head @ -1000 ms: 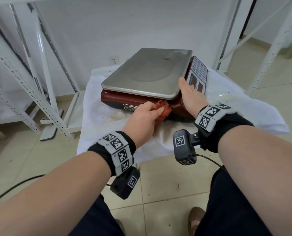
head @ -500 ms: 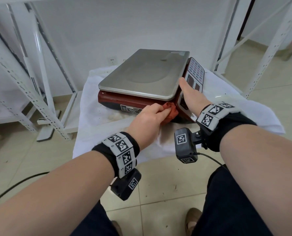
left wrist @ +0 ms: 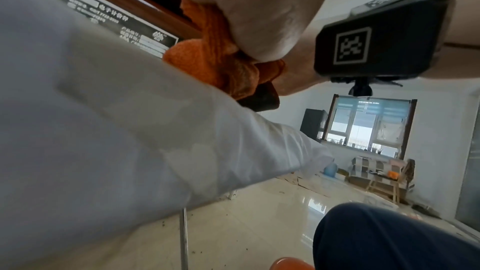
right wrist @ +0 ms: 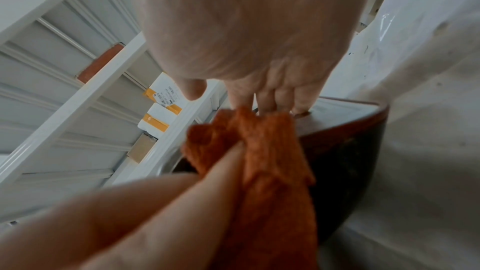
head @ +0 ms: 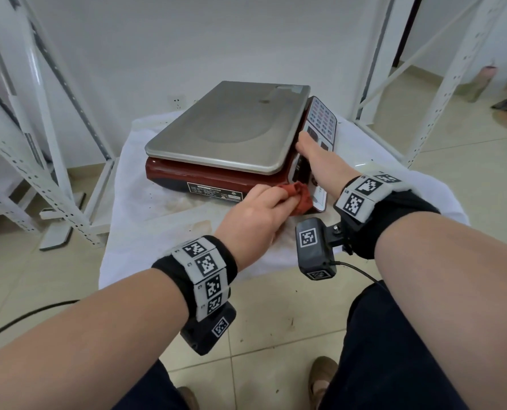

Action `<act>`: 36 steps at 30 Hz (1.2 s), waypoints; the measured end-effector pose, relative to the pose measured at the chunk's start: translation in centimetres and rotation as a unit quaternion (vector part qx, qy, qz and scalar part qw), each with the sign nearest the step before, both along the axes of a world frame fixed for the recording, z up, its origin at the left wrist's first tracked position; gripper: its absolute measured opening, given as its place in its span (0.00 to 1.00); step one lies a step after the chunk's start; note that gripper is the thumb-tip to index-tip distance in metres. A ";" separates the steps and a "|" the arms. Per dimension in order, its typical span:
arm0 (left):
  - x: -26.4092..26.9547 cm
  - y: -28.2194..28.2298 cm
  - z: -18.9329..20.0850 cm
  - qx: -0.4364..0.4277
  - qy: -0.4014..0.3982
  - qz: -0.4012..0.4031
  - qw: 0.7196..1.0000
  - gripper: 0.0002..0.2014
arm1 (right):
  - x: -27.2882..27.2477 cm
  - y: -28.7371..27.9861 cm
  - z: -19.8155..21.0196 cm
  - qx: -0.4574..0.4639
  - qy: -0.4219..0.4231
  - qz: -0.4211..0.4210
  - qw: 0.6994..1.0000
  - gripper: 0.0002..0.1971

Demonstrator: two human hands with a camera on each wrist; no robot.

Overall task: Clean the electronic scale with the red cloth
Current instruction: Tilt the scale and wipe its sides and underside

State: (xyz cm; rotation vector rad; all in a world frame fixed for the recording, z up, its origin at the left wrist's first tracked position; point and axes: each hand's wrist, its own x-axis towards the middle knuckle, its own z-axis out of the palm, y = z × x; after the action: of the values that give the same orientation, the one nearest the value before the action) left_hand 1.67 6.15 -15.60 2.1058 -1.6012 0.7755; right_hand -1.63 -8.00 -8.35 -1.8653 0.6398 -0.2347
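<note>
Since the earlier head frames the red cloth (head: 301,197) has slid rightward along the scale's near side, from beside the label plate to the near right corner, and the left hand (head: 253,218) has gone with it. The electronic scale (head: 231,134) sits at frame center on the white-draped counter (head: 133,232), its long axis running from lower left to upper right, keypad panel on the right edge. The left hand's fingers are curled around the bunched cloth (it looks orange in the wrist views), pressing it against the dark red base. The right hand (head: 320,164) lies just above, fingers straight against the display panel.
</note>
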 end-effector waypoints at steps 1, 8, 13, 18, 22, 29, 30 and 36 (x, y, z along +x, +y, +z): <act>0.1 -0.1 0.1 -0.001 -0.009 -0.003 1.000 0.16 | -0.4 0.4 0.6 -0.012 0.000 0.007 1.000 0.37; 0.4 -1.0 -0.2 0.089 -0.046 -0.040 0.994 0.16 | -1.6 0.5 1.6 -0.082 0.052 0.043 0.994 0.30; 0.3 -1.3 0.9 0.067 -0.069 -0.087 0.992 0.12 | -1.6 0.8 1.7 -0.114 0.071 0.061 0.989 0.29; 0.7 -1.3 0.5 0.071 -0.064 -0.109 0.989 0.10 | -1.5 0.8 1.8 -0.104 0.081 0.057 0.990 0.31; 0.4 -2.1 0.0 0.085 -0.065 -0.096 0.990 0.13 | -1.5 0.6 1.7 -0.107 0.070 0.057 0.990 0.29; 1.4 -1.8 0.4 0.136 -0.102 -0.130 0.977 0.20 | -1.3 0.7 1.5 -0.090 0.063 0.028 0.994 0.31; 1.4 -1.7 0.4 0.145 -0.116 -0.129 0.974 0.20 | -1.3 0.7 1.4 -0.086 0.059 0.027 0.994 0.31; 0.9 -1.3 0.9 0.182 -0.164 -0.105 0.964 0.23 | -1.1 0.7 1.1 -0.076 0.056 0.019 0.995 0.31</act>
State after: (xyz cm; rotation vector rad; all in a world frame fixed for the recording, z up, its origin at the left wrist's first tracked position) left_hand 2.55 4.89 -14.69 2.0712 -2.2533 0.8420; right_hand -2.70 -7.34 -7.20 -2.0474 0.6777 -0.1574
